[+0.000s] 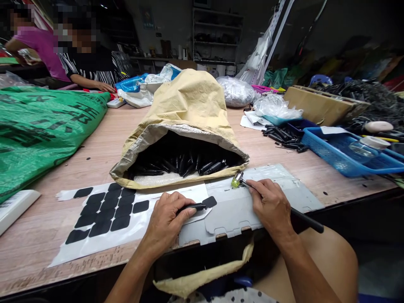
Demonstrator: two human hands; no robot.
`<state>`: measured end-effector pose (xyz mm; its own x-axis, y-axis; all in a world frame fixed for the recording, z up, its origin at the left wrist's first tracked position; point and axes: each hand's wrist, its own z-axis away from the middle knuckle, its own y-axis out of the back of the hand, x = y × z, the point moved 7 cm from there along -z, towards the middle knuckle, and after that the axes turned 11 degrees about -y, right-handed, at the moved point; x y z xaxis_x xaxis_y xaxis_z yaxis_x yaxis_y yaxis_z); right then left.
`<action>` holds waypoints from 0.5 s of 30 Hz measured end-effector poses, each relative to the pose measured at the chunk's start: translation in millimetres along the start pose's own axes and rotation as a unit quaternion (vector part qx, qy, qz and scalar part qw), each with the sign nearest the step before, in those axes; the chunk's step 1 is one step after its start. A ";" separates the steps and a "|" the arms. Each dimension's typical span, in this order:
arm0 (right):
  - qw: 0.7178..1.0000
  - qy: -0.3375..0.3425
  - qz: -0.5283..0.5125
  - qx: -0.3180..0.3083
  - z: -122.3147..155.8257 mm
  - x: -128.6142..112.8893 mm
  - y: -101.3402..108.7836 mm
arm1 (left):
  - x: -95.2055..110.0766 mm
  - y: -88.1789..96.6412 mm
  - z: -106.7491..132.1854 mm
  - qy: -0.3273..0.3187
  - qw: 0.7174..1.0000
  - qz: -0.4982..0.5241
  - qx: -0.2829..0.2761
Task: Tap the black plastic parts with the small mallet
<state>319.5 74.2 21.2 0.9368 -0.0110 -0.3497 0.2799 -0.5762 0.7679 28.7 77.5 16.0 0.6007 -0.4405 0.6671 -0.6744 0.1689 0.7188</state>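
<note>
My left hand (pixel 168 216) is closed round a slim black pen-like piece (pixel 197 206), whose tip lies by a black rounded square (pixel 210 202). In my right hand (pixel 269 204) is a small hammer (pixel 237 179) with a yellowish-green, clear-looking head and a long black handle. Its head rests over the grey board (pixel 227 210) near the table's front edge. More black rounded squares (pixel 105 204) sit in rows on a white backing sheet (pixel 139 229) to the left. Ahead of both hands, an open tan sack (pixel 195 99) holds many black pieces (pixel 186 164).
A green printed sack (pixel 41 130) covers the table's left side, beside a white box (pixel 17 208). To the right are a blue basket (pixel 350 155) and loose black parts (pixel 282 136). Clear plastic bags (pixel 236 91) lie further back. Two people sit across at the upper left.
</note>
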 end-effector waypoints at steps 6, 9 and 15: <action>1.000 -0.010 -0.012 0.002 2.2 -0.6 -0.2 | 1.5 -0.4 1.0 0.015 1.000 -0.004 0.001; 1.000 -0.014 -0.011 0.000 2.0 -0.5 0.1 | 0.4 -0.8 1.4 0.019 1.000 -0.006 0.005; 1.000 -0.018 -0.009 0.007 2.6 -0.1 0.4 | 4.1 3.9 0.7 0.012 0.999 -0.032 0.020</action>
<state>318.9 71.9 20.2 0.9235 -0.0302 -0.3824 0.2929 -0.5881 0.7539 28.2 75.7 21.4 0.6526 -0.4287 0.6247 -0.6510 0.1047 0.7519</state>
